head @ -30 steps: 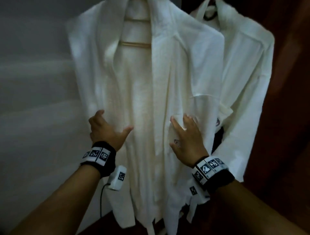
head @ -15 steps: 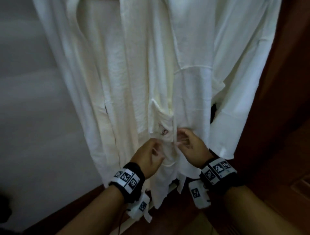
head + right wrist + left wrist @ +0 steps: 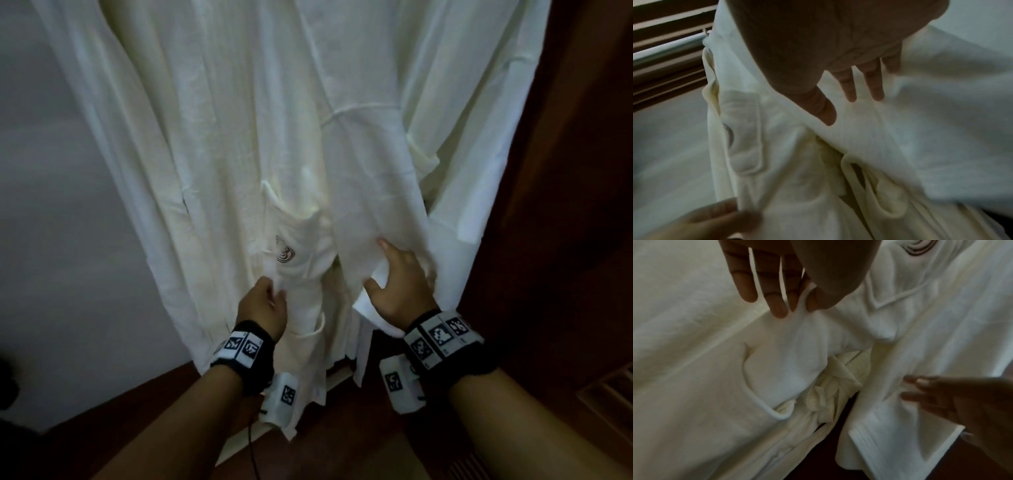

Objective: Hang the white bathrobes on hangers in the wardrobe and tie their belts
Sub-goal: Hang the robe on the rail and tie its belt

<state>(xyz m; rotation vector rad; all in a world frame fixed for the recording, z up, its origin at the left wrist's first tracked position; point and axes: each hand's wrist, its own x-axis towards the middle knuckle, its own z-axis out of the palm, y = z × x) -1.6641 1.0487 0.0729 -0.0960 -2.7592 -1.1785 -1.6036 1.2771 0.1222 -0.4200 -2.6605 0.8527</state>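
Your bathrobe (image 3: 239, 120) hangs in the wardrobe (image 3: 565, 171), hanging apparently done; your left hand (image 3: 262, 306) pinches its front panel by the pocket, your right hand (image 3: 399, 284) lies open-fingered on the other, and the belt (image 3: 826, 395) sits bunched between, untied.

A pale wall (image 3: 51, 205) stood on the left, dark wooden panelling (image 3: 582, 171) on the right, a wooden floor (image 3: 342, 428) below, dimly lit.

White wall (image 3: 51, 205); slatted panel (image 3: 663, 24)
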